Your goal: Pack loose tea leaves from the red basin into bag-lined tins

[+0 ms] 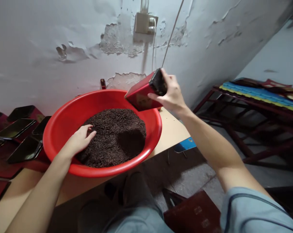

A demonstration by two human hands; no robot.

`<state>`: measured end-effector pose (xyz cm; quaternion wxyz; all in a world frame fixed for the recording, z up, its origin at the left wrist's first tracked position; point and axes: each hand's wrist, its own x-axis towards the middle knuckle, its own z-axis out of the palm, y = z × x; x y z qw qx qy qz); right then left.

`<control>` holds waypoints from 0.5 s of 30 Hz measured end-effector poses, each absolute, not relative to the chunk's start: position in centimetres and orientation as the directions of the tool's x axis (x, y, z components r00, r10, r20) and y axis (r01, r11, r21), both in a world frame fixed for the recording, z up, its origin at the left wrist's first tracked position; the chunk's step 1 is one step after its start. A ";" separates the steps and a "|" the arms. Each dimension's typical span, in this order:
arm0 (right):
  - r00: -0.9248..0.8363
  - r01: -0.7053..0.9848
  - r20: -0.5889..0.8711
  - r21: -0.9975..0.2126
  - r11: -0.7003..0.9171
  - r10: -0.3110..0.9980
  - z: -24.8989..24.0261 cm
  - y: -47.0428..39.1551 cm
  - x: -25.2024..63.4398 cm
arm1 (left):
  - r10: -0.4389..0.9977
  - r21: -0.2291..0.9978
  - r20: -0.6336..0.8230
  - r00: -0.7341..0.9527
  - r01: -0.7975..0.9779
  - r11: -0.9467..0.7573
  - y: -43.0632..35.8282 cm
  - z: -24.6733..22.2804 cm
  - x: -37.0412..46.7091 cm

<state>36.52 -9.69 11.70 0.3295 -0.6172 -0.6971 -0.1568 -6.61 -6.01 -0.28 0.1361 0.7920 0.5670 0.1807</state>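
A wide red basin (pixel 101 173) holds a heap of dark, loose, leaf-like material (pixel 107 136) with a hollow on its right side. My left hand (pixel 82 139) rests at the heap's left edge, fingers slightly spread and holding nothing visible. Above the basin's right rim, my right hand (pixel 172 94) grips a red box-shaped tin (pixel 143 94) by its dark end. The tin is tilted, its other end pointing down and left over the basin. Whether anything is inside it cannot be seen.
Several red tins with dark open tops (pixel 21 149) stand left of the basin on the pale table (pixel 172 129). A dark red stool (pixel 193 213) is below right. Behind are a peeling wall and hanging cable; a rack (pixel 233 124) stands right.
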 end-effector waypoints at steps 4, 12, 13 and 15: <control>0.262 0.964 0.657 -0.155 -0.214 0.707 11.5 -7.3 43.1 | 0.922 0.280 -0.070 0.382 0.894 -0.349 -5.8 -1.4 -7.2; 0.492 0.869 0.268 -0.208 -0.449 0.828 3.7 -0.7 47.4 | 0.890 0.262 -0.308 0.337 0.929 -0.261 -6.3 -1.7 -8.0; 0.504 0.860 0.214 -0.211 -0.465 0.836 2.5 0.0 47.5 | 0.891 0.284 -0.322 0.320 0.930 -0.231 -6.5 -1.6 -8.0; 0.525 0.843 0.143 -0.224 -0.489 0.839 0.5 1.5 47.6 | 0.895 0.325 -0.340 0.290 0.929 -0.178 -6.8 -1.4 -7.9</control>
